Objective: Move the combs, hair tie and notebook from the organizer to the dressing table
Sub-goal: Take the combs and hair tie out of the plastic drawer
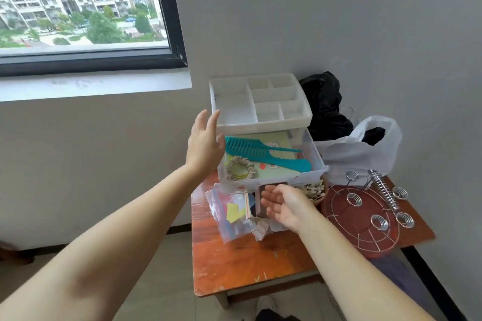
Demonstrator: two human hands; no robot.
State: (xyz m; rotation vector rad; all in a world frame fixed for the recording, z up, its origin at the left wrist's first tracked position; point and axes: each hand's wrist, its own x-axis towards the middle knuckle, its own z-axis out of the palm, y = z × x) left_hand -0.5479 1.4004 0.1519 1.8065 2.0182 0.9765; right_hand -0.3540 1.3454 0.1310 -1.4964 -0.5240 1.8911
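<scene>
Combs of teal plastic, two of them, were laid crossed in the pulled-out clear drawer of the white organizer, one a wide-toothed comb with its teeth toward the left, the other a tail comb whose thin point reached toward the right. Both were rested on a pale green notebook lying flat on the drawer floor, its cover printed with small cartoon figures. A beige ruffled hair tie was placed on the same notebook at the drawer's front left corner, just beside the combs. The compartments in the organizer's top tray were seen bare.

The left hand was held open, fingers spread and pointing up, at the left edge of the organizer where tray and drawer met; whether it was touching the plastic could not be told. The right hand was held open and relaxed, palm turned toward the left, just below the drawer's front lip, with nothing gripped.

The organizer was set at the back of an orange-brown wooden counter standing in the corner of the room. Under the drawer front, a clear zip bag of papers, a dark small box and a bowl of cotton swabs were gathered. To the right, a wire rack with spiral holders was laid over a red round lid, and behind it a white plastic bag and a black bag were piled against the wall. A window was set in the wall at upper left.
</scene>
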